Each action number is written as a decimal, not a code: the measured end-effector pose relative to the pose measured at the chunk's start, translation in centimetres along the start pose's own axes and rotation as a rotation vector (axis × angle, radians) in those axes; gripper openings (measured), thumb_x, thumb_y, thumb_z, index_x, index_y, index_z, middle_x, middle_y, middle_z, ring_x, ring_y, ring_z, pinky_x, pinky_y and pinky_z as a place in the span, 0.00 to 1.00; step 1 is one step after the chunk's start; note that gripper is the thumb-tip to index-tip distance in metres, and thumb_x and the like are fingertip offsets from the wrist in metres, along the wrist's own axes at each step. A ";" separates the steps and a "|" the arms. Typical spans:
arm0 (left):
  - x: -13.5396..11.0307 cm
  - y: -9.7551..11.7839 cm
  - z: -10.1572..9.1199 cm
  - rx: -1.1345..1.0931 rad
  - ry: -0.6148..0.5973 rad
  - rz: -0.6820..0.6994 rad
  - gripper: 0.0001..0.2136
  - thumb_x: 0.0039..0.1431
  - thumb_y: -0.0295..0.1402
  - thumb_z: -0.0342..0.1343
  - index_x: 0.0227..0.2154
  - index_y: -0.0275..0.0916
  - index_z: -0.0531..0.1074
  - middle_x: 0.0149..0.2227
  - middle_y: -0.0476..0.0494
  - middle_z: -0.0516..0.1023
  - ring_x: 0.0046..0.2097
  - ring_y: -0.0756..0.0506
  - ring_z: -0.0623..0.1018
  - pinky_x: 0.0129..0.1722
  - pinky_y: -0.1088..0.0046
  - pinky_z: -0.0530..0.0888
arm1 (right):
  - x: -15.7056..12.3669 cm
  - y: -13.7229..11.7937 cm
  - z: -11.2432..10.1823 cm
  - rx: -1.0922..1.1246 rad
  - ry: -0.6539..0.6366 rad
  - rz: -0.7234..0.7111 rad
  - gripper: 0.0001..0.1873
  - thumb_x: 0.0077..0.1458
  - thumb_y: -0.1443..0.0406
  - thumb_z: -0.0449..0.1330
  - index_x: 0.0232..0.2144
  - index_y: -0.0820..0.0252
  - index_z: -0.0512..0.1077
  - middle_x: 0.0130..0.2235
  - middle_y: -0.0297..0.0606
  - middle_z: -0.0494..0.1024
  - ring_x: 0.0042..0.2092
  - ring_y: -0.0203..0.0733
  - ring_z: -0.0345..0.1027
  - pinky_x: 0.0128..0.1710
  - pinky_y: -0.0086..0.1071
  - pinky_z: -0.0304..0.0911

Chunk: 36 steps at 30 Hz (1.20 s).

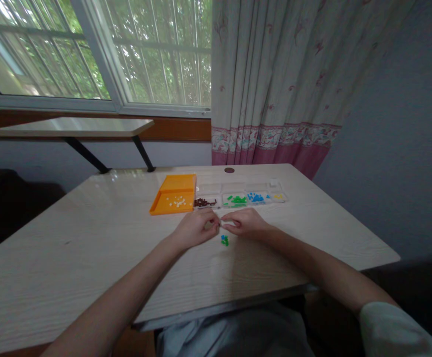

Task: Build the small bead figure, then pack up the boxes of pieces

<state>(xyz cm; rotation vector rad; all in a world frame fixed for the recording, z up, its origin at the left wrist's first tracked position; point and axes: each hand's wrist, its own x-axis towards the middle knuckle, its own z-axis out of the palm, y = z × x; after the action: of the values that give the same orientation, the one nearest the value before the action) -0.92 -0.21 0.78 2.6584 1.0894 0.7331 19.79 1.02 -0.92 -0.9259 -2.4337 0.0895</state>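
Tiny piece [220, 223] seems pinched between fingertips of left hand [198, 228] and right hand [248, 222]

There are two hands, one left hand [197, 229] and one right hand [247, 221], over one surface [89, 238]. It carries one orange box [178, 183], four clear boxes [234, 189], one blue-and-green cluster [225, 241] and five colours of loose pieces [256, 197], too small to count singly.
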 end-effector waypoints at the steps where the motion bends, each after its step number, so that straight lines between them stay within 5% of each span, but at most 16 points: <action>1: 0.0 0.0 0.0 0.001 0.013 0.002 0.04 0.51 0.29 0.51 0.29 0.37 0.70 0.30 0.47 0.71 0.33 0.50 0.71 0.31 0.77 0.66 | 0.1 -0.4 0.2 0.004 0.003 -0.014 0.13 0.50 0.60 0.57 0.38 0.56 0.74 0.23 0.32 0.74 0.25 0.32 0.65 0.28 0.23 0.55; 24: 0.1 0.2 0.6 -0.156 0.139 -0.006 0.04 0.51 0.28 0.52 0.29 0.37 0.71 0.30 0.47 0.71 0.29 0.52 0.69 0.29 0.78 0.67 | 0.0 -0.4 0.7 0.044 0.103 0.022 0.11 0.51 0.60 0.56 0.34 0.58 0.73 0.18 0.29 0.69 0.22 0.31 0.61 0.27 0.24 0.54; 27: 0.1 0.0 -0.1 -0.136 0.205 -0.011 0.05 0.52 0.28 0.51 0.29 0.37 0.71 0.30 0.46 0.71 0.30 0.52 0.69 0.28 0.79 0.66 | 0.1 -0.3 0.0 0.082 0.021 0.086 0.11 0.51 0.60 0.56 0.35 0.59 0.73 0.20 0.29 0.68 0.22 0.29 0.59 0.25 0.23 0.52; 33: -0.2 -0.8 -1.9 -0.048 0.473 -0.039 0.05 0.54 0.30 0.52 0.31 0.37 0.72 0.30 0.47 0.72 0.26 0.54 0.67 0.24 0.80 0.64 | 0.0 0.0 -1.6 0.268 -0.354 0.083 0.08 0.47 0.61 0.60 0.27 0.60 0.73 0.18 0.26 0.65 0.20 0.27 0.56 0.22 0.21 0.49; 36: -0.2 -1.0 -2.1 -0.011 0.552 -0.050 0.05 0.54 0.30 0.52 0.30 0.37 0.72 0.30 0.47 0.72 0.26 0.54 0.68 0.25 0.80 0.65 | -0.2 0.0 -1.7 0.321 -0.411 0.072 0.10 0.45 0.60 0.61 0.29 0.59 0.74 0.19 0.26 0.64 0.20 0.27 0.56 0.22 0.21 0.50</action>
<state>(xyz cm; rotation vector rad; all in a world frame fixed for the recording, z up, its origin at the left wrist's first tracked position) -2.69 0.33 2.14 2.4647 1.2496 1.5115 20.75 0.72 0.46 -0.9151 -2.6389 0.7393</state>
